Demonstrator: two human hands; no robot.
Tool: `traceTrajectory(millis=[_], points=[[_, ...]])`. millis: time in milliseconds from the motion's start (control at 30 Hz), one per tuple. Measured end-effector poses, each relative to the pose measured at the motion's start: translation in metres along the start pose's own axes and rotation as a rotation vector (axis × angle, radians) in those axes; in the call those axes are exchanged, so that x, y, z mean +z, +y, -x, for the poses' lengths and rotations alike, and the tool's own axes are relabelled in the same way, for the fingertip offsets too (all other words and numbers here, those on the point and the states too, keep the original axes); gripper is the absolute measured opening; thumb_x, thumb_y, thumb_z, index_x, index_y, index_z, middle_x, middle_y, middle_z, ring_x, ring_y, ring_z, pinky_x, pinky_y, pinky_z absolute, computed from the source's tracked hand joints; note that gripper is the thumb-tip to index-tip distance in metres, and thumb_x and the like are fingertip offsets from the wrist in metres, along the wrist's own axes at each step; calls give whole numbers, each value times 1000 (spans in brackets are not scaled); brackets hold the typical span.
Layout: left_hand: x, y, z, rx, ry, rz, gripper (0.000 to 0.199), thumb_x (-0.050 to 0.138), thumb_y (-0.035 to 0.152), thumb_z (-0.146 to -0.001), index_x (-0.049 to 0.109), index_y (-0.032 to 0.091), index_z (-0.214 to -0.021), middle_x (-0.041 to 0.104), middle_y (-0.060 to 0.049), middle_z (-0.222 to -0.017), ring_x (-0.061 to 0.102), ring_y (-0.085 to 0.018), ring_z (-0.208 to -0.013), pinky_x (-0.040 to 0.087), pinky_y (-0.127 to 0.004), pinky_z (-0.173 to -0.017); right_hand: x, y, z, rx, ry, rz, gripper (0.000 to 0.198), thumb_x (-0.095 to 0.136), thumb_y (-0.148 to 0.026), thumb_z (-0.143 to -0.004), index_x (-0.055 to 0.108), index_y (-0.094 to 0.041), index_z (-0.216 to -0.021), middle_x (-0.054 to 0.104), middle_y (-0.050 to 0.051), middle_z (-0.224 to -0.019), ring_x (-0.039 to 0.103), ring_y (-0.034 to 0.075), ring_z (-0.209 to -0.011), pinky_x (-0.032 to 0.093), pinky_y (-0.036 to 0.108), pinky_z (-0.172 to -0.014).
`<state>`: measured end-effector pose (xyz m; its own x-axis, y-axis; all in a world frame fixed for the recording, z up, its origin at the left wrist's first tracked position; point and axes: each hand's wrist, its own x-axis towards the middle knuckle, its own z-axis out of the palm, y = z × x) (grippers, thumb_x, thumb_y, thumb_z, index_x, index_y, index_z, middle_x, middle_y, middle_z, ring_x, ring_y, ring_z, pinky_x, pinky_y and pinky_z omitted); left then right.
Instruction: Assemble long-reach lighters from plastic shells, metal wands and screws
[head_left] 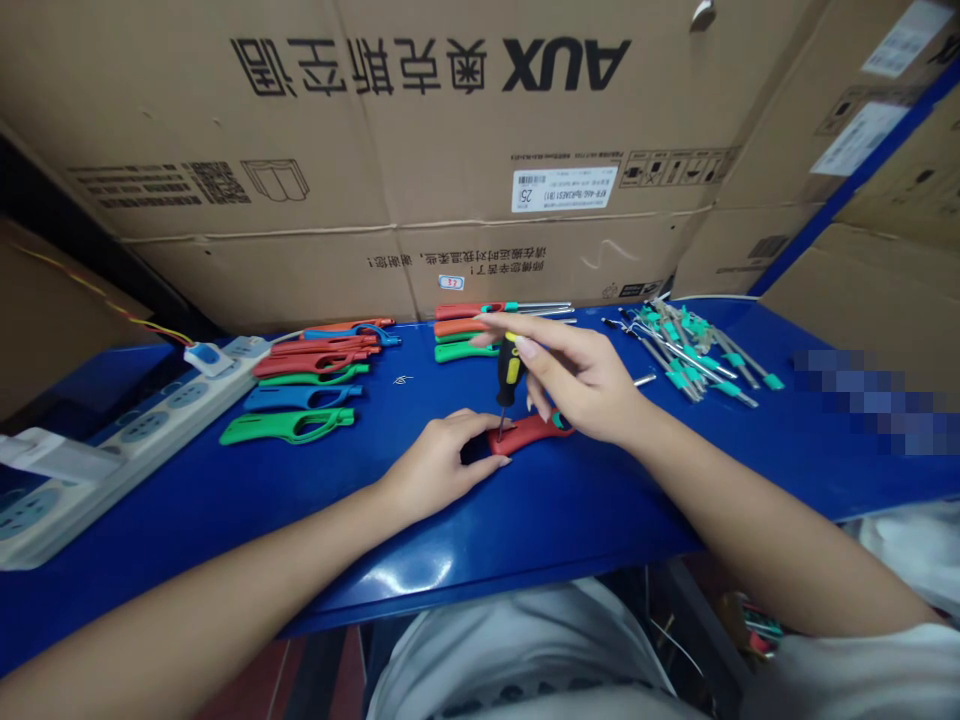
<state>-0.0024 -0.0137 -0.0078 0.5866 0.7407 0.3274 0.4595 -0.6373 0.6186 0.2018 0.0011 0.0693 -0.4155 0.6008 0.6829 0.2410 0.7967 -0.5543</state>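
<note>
The fingers of the right hand [581, 385] close around a black-and-yellow screwdriver with a thick, rounded handle [511, 370]; its slim metal shaft stands nearly upright, the tip meeting the near end of a red, elongated plastic casing [525, 433]. Thumb and forefinger of the left hand [435, 462] grip this end from opposite sides. The casing, the landmark here, lies on a smooth, glossy blue tabletop [660, 520]; a teal part shows at its other end, partly behind the right hand.

Behind the casing, red, orange and green plastic handles [459, 311] lie in a row, slender shiny metal tubes extending from the upper ones. Left of it, green, blue, red and orange hollow plastic shells with looped openings [289, 426] lie side by side; beyond them slants a long white plastic power strip [169, 420]. To its right and rear, thin metal rods with teal plastic collars [679, 376] form a loose, crisscrossed heap. Farthest behind the casing rises a creased, matte brown cardboard panel [337, 185] with inverted black print.
</note>
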Motion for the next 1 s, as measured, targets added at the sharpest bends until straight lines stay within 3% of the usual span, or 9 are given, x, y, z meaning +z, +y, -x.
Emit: traceTrajectory(millis=[133, 333, 433, 533, 600, 667, 833, 900, 1000], points=[[1, 4, 1, -15, 24, 1, 34, 74, 19, -86, 68, 20, -119, 74, -5, -114, 70, -21, -103, 54, -34, -93, 0, 0, -3, 90, -17, -159, 25, 57, -33, -98, 72, -18, -112, 74, 5, -101, 67, 13, -76, 56, 24, -64], [2, 7, 2, -35, 47, -17, 33, 74, 14, -84, 69, 20, -116, 76, -4, -107, 72, -20, -96, 56, -32, -87, 6, 5, 0, -169, 130, 187, 17, 70, -35, -90, 71, -19, -85, 65, 3, -80, 57, 13, -69, 51, 27, -64], [2, 7, 1, -38, 48, -13, 32, 74, 15, -84, 69, 19, -115, 76, -5, -109, 72, -21, -99, 56, -32, -90, 2, 3, 1, -143, 36, 193, 26, 52, -34, -101, 72, -19, -107, 69, 8, -99, 63, 17, -87, 53, 30, -77], [2, 7, 1, -54, 40, -21, 32, 75, 17, -84, 69, 18, -116, 75, -7, -112, 71, -22, -101, 56, -35, -92, -5, 1, -1, 9, -131, -27, 39, 36, -32, -106, 56, -22, -138, 68, 7, -119, 66, 14, -92, 55, 28, -79], [2, 7, 1, -58, 37, -24, 33, 75, 18, -84, 68, 18, -116, 75, -7, -113, 71, -23, -101, 56, -35, -91, -9, 2, -3, 87, -190, -124, 40, 42, -34, -105, 55, -22, -140, 71, 6, -116, 66, 12, -80, 56, 25, -70], [2, 8, 1, -51, 37, -18, 32, 75, 19, -84, 68, 19, -116, 75, -7, -112, 71, -22, -100, 56, -35, -90, -11, 2, -4, 104, -155, -90, 37, 52, -36, -101, 63, -20, -132, 74, 6, -108, 66, 11, -71, 54, 24, -63], [1, 8, 1, -40, 47, -20, 32, 75, 16, -84, 69, 20, -115, 75, -5, -109, 72, -21, -97, 56, -33, -88, -9, 2, -2, -83, 26, 266, 28, 74, -43, -86, 76, -20, -101, 76, 6, -95, 68, 17, -80, 54, 28, -76], [2, 8, 1, -46, 44, -21, 31, 75, 17, -84, 69, 20, -115, 76, -5, -109, 72, -21, -97, 56, -33, -88, -7, 1, 0, -108, -6, 326, 32, 67, -43, -92, 73, -21, -113, 76, 7, -104, 69, 19, -91, 53, 30, -85], [1, 9, 0, -64, 35, -23, 31, 75, 19, -84, 69, 18, -114, 75, -6, -108, 71, -22, -97, 56, -35, -88, -6, -1, 1, -31, -123, 208, 45, 42, -32, -104, 49, -22, -147, 70, 8, -124, 69, 15, -90, 54, 30, -84]])
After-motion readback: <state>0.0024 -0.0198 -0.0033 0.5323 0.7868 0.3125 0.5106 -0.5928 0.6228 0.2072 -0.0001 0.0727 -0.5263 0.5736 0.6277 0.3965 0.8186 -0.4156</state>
